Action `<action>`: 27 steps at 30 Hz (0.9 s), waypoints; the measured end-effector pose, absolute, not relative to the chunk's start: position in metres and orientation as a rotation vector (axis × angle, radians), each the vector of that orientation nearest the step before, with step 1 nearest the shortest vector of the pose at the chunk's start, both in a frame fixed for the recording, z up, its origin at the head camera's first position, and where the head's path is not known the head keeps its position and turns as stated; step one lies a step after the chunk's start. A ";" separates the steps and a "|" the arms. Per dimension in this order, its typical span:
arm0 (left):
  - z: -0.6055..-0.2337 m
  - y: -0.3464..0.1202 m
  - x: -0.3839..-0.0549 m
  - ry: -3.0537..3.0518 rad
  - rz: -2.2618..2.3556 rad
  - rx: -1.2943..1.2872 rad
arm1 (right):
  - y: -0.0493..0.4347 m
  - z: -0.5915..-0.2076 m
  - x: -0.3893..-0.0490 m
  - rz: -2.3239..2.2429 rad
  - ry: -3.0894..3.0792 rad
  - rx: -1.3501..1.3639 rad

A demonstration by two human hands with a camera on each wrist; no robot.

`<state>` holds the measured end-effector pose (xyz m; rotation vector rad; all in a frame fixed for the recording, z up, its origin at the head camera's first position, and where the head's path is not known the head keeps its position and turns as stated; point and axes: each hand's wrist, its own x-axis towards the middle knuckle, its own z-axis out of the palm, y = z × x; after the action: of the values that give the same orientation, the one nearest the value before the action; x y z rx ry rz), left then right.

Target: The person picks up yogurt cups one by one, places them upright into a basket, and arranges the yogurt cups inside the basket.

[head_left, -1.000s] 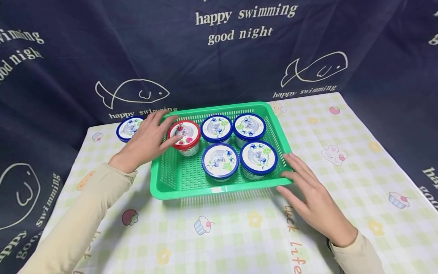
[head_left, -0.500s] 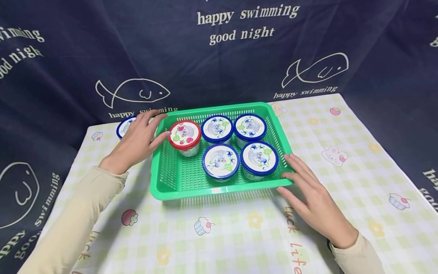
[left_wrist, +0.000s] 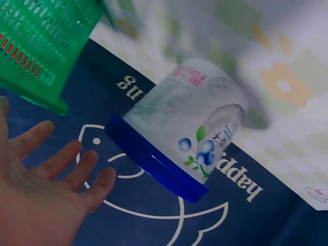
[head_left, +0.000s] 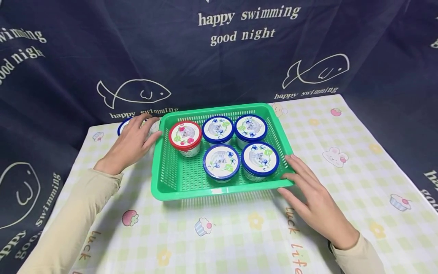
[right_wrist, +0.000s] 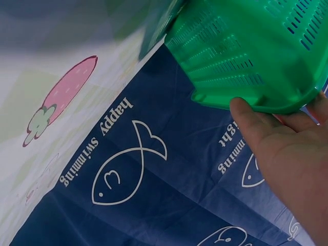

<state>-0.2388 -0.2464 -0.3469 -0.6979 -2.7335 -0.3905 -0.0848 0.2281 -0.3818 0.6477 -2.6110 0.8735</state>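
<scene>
A green plastic basket point(head_left: 187, 195) stands mid-table. It holds a red-lidded cup point(head_left: 185, 134) at back left and several blue-lidded cups point(head_left: 221, 161) with blueberry pictures. Left of the basket, another blue-lidded cup point(left_wrist: 174, 128) is on the table, partly hidden by my left hand point(head_left: 128, 146) in the head view. My left fingers are spread beside that cup; the left wrist view shows a gap between them. My right hand point(head_left: 318, 201) rests with its fairly straight fingers on the basket's front right corner, thumb at the front side.
A checked tablecloth point(head_left: 222, 243) with printed cupcakes, fruit and flowers covers the table. Behind and at the sides hangs a dark blue curtain point(head_left: 226, 72) with white fish and lettering.
My left hand has let go of the red-lidded cup, now standing in the basket, and moved left over the basket's rim toward the outside cup. My right hand has stayed at the basket corner.
</scene>
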 end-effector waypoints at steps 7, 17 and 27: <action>-0.351 -0.252 -0.240 -2.723 -0.362 -0.672 | 0.229 -0.383 -0.085 0.870 -2.626 0.641; -0.357 -0.259 -0.241 -2.740 -0.339 -0.609 | 0.230 -0.382 -0.085 0.872 -2.677 0.613; -0.359 -0.263 -0.241 -2.719 -0.328 -0.612 | 0.230 -0.381 -0.085 0.877 -2.680 0.614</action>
<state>-0.2406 -0.2634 -0.3593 -0.6115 -2.7192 -0.3283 -0.0849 0.2296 -0.3812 0.6144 -2.6803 0.8772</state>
